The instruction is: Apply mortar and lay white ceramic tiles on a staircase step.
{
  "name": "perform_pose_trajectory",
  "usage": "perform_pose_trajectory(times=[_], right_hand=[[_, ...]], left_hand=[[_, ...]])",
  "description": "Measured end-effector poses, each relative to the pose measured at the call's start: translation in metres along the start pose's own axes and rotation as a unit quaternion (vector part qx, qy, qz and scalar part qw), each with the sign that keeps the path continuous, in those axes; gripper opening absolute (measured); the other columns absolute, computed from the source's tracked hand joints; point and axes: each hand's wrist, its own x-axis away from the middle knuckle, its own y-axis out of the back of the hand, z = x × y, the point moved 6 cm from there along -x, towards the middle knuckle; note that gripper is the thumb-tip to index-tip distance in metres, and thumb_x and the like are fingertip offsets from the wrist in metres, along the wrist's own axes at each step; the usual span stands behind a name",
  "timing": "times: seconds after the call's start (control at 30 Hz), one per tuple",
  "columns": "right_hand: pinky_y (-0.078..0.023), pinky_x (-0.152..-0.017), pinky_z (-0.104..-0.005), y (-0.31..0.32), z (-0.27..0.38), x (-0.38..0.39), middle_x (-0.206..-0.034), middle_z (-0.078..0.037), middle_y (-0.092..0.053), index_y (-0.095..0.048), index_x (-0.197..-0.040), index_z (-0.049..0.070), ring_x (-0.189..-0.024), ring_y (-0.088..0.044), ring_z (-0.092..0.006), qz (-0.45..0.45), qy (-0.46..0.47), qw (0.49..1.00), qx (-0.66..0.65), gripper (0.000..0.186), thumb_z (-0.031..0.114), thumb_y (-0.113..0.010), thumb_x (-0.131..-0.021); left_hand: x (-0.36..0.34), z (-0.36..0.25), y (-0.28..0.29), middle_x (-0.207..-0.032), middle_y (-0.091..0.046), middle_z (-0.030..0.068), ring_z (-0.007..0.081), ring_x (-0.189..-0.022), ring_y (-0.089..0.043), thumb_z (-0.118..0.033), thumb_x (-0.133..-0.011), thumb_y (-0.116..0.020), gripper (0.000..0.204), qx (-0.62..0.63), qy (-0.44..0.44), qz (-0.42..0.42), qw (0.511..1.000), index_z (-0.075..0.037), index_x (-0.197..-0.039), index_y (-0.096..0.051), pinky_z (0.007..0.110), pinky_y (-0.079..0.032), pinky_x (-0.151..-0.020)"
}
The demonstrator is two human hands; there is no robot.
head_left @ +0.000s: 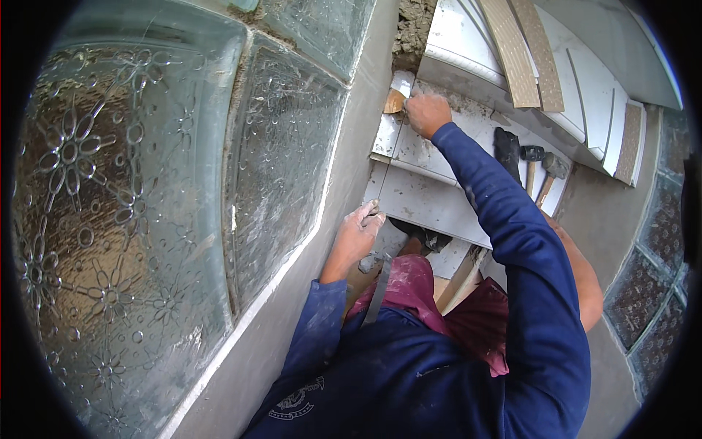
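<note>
My right hand (428, 113) is closed, reaching far forward over an upper white-tiled step (431, 150). Against its fingertips, beside the grey wall, is a small orange-brown piece (395, 101), with a shiny pale piece (402, 80) just beyond. Whether these form one tool I cannot tell. White dust coats my left hand (358, 233), whose fingers are curled together beside the wall, above a lower step (420, 197). Anything inside those fingers is hidden.
A black-headed mallet (531, 155), a grey-headed hammer (556, 167) and a dark object (507, 150) lie on the right of the step. Tile strips (508, 51) are stacked beyond. Along my left runs a grey wall (292, 293) with glass blocks (285, 139). Rough mortar (415, 29) lies at the top.
</note>
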Motion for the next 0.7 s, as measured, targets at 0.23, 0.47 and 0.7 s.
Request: perform_pose_trajectory(times=[0.23, 0.47, 0.7], right_hand=[[-0.054, -0.066, -0.0432, 0.019, -0.006, 0.011, -0.088, -0.016, -0.068, -0.069, -0.075, 0.006, -0.076, -0.067, -0.0327, -0.024, 0.001, 1.0, 0.008, 0.019, 0.016, -0.055, -0.082], [-0.055, -0.068, -0.0425, 0.008, 0.003, 0.037, -0.087, -0.013, -0.068, -0.069, -0.081, 0.007, -0.081, -0.068, -0.0316, 0.076, -0.03, 0.997, -0.01, 0.017, 0.016, -0.054, -0.083], [-0.054, -0.066, -0.0444, -0.005, -0.013, 0.088, -0.079, -0.013, -0.067, -0.069, -0.082, 0.009, -0.076, -0.066, -0.0333, 0.036, -0.058, 0.998, 0.012, 0.014, 0.015, -0.057, -0.08]], left_hand=[[-0.001, 0.004, -0.002, -0.123, -0.063, 0.0186, 0.0186, -0.112, -0.06, -0.012, -0.092, -0.06, 0.045, -0.022, -0.007, -0.003, 1.0, 0.008, -0.131, -0.051, 0.029, -0.045, -0.097], [0.002, 0.002, 0.001, -0.12, -0.065, 0.018, 0.0202, -0.111, -0.061, -0.016, -0.091, -0.061, 0.045, -0.024, 0.002, -0.008, 1.0, 0.007, -0.129, -0.053, 0.03, -0.045, -0.096], [-0.004, 0.013, -0.007, -0.112, -0.067, 0.0242, 0.0321, -0.102, -0.066, -0.023, -0.09, -0.06, 0.045, -0.057, -0.074, -0.039, 0.995, 0.009, -0.121, -0.058, 0.036, -0.049, -0.09]])
